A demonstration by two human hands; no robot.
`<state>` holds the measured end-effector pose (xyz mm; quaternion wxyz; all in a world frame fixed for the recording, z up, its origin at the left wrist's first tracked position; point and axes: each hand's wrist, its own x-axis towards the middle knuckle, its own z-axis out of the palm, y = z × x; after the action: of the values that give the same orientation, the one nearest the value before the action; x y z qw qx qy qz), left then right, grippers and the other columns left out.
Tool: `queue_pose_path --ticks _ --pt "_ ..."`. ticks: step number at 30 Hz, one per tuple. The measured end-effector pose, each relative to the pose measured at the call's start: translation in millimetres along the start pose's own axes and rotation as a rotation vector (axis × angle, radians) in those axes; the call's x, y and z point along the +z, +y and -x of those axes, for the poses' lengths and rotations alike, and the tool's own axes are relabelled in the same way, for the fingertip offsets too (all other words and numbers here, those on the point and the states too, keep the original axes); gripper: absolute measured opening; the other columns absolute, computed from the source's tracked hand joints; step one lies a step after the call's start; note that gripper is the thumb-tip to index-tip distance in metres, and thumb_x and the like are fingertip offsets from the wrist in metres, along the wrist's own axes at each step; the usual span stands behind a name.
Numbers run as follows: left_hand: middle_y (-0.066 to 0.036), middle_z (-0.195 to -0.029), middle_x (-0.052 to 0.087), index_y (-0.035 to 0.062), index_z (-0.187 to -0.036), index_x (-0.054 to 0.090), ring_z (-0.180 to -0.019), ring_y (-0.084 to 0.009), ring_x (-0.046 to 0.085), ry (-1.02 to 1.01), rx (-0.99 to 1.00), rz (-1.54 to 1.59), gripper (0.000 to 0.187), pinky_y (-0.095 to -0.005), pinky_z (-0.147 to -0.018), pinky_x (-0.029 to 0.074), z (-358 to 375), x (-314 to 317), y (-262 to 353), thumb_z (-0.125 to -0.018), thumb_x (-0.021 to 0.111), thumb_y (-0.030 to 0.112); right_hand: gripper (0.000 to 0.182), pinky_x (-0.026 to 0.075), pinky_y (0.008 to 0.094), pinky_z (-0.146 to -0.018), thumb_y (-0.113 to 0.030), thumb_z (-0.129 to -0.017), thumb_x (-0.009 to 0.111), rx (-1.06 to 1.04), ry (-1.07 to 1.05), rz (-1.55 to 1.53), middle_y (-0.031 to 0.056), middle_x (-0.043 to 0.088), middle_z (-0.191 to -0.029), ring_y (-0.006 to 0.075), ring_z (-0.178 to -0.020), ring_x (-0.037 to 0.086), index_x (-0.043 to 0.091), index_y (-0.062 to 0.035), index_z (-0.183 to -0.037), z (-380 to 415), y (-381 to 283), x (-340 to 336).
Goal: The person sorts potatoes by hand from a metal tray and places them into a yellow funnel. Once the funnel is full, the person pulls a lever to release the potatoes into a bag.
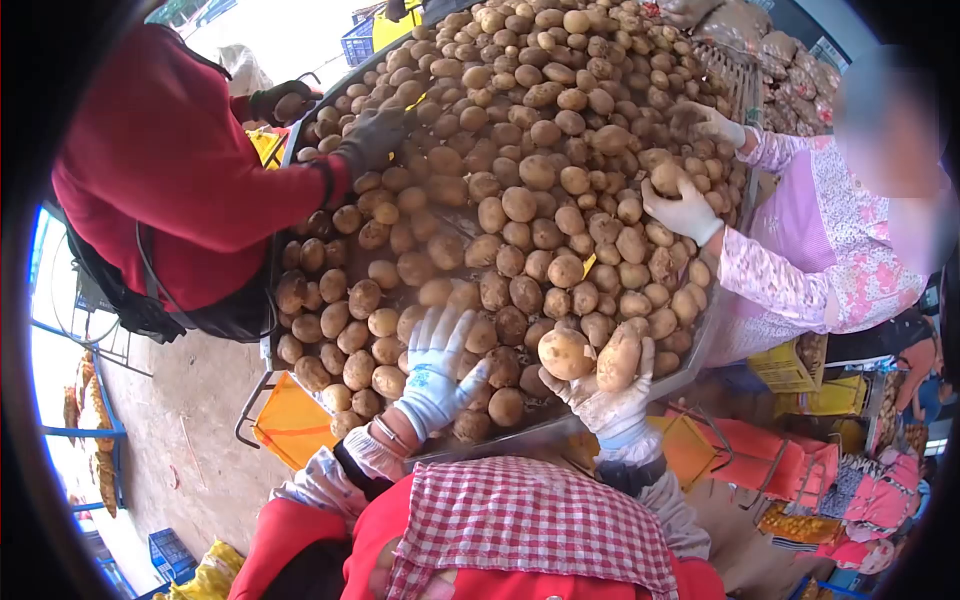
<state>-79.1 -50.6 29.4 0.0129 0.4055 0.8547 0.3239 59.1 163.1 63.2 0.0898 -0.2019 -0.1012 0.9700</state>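
Many brown potatoes (pixel 520 205) are heaped on a large table with a metal rim (pixel 560 428). My left hand (pixel 436 368), in a white and light blue glove, lies with fingers spread over the potatoes near the front edge. Nothing is held in it. Right of it, my right hand (pixel 612 400), in a dirty white glove, is palm up at the front right edge. Two large potatoes (pixel 618 358) rest in it, side by side, with the fingers curled around them.
A person in red (pixel 170 150) reaches in from the left with dark gloves. Across on the right, another person in a floral top (pixel 790 270) handles potatoes. Yellow crates (pixel 790 368), an orange bin (pixel 295 420) and filled sacks (pixel 735 28) surround the table.
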Motion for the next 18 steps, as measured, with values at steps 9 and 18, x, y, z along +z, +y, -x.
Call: queue_pose_path --ticks 9,18 --pt "-0.016 -0.134 0.053 0.0082 -0.122 0.061 -0.129 -0.0376 0.046 0.105 0.280 0.462 0.043 -0.0477 -0.108 0.037 -36.2 52.0 94.7 -0.083 0.072 0.022 0.066 0.046 0.0542 -0.099 -0.066 -0.089 0.052 -0.017 -0.114 -0.038 0.0088 0.062 -0.112 0.0299 -0.111 0.059 0.056 -0.0093 -0.122 32.2 -9.6 -30.2" --pt "-0.007 -0.099 0.072 0.0012 -0.098 0.071 -0.096 -0.0139 0.064 -0.168 -0.341 1.241 0.041 -0.0285 -0.084 0.051 -29.0 50.7 94.2 -0.101 0.052 0.037 0.057 0.050 0.0661 -0.090 -0.064 -0.094 0.046 -0.306 -0.142 0.305 0.0080 0.061 -0.121 0.0366 -0.126 0.050 0.059 -0.0152 -0.120 79.7 -37.4 -79.0"
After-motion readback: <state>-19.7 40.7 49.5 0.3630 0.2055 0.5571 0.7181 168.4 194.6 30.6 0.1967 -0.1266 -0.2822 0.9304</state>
